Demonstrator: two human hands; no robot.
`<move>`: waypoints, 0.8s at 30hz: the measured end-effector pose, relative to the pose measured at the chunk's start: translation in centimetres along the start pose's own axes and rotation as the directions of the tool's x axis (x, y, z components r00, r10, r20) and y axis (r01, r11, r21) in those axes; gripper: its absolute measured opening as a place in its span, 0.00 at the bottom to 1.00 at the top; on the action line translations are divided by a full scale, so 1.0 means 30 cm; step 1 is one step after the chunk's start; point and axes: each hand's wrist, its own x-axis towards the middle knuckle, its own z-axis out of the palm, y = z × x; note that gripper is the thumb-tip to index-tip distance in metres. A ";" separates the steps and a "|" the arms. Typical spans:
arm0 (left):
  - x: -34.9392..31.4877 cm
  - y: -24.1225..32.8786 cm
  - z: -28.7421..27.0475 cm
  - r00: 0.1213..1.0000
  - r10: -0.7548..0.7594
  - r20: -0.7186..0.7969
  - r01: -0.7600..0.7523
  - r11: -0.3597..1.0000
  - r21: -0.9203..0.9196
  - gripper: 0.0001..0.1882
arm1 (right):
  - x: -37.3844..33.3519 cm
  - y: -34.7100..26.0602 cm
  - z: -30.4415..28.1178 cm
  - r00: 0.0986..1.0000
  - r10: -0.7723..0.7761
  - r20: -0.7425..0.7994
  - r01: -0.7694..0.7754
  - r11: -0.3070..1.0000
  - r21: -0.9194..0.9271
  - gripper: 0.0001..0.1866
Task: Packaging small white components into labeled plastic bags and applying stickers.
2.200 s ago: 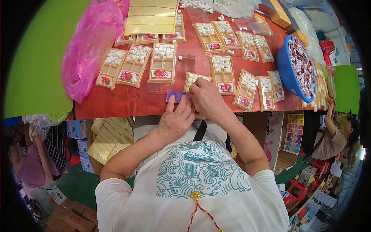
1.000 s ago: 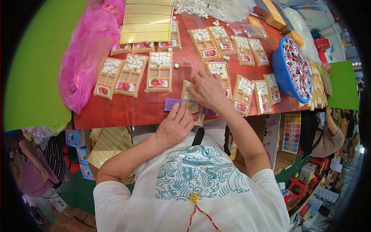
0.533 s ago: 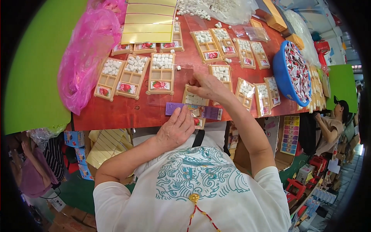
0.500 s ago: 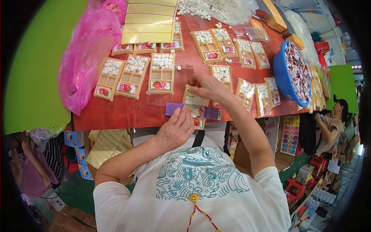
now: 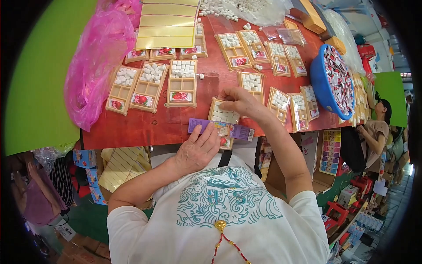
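Tray (image 5: 224, 115), one, beige, at the near edge of the red table (image 5: 145, 130), white pieces in its upper part. Card sleeve (image 5: 244, 132), purple, lying across the tray's lower part. Left hand (image 5: 198, 152): fingers together, laid on the sleeve; whether the thumb grips beneath, cannot tell. Right hand (image 5: 241, 105): fingers curled over the tray's upper part; whether anything is pinched, cannot tell. Beyond: further filled trays, left and right. Blue basin (image 5: 319, 78), right, heaped with small packets (image 5: 338, 72).
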 end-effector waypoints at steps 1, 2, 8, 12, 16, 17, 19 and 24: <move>-0.003 0.000 -0.004 0.999 -0.030 -0.014 0.029 0.997 -0.066 0.16 | -0.006 0.005 0.003 1.000 -0.001 0.005 0.001 0.998 0.065 0.07; -0.009 0.001 -0.004 0.999 -0.031 -0.011 0.030 0.997 -0.066 0.16 | -0.015 0.006 0.005 1.000 -0.002 0.008 0.001 0.998 0.068 0.07; -0.037 0.019 -0.019 0.983 -0.159 -0.091 0.141 0.973 -0.182 0.14 | -0.076 -0.026 0.043 0.998 -0.044 -0.035 0.052 0.957 0.285 0.08; -0.031 0.021 -0.050 0.963 -0.222 -0.156 0.179 0.951 -0.252 0.14 | -0.124 -0.038 0.058 0.994 -0.043 -0.101 0.081 0.909 0.408 0.08; -0.021 -0.003 -0.079 0.925 -0.354 -0.137 0.249 0.838 -0.485 0.19 | -0.144 -0.028 0.057 0.992 -0.031 -0.124 0.084 0.888 0.453 0.09; -0.030 -0.023 -0.066 0.924 -0.351 -0.152 0.234 0.834 -0.501 0.23 | -0.141 -0.019 0.059 0.992 -0.032 -0.124 0.085 0.886 0.455 0.09; -0.021 -0.063 -0.074 0.923 -0.375 -0.089 0.266 0.787 -0.557 0.24 | -0.135 0.000 0.062 0.997 -0.025 -0.072 0.055 0.889 0.454 0.10; -0.001 -0.156 -0.057 0.916 -0.363 0.171 0.384 0.672 -0.633 0.31 | -0.143 -0.005 0.073 0.998 -0.049 -0.048 0.065 0.888 0.455 0.10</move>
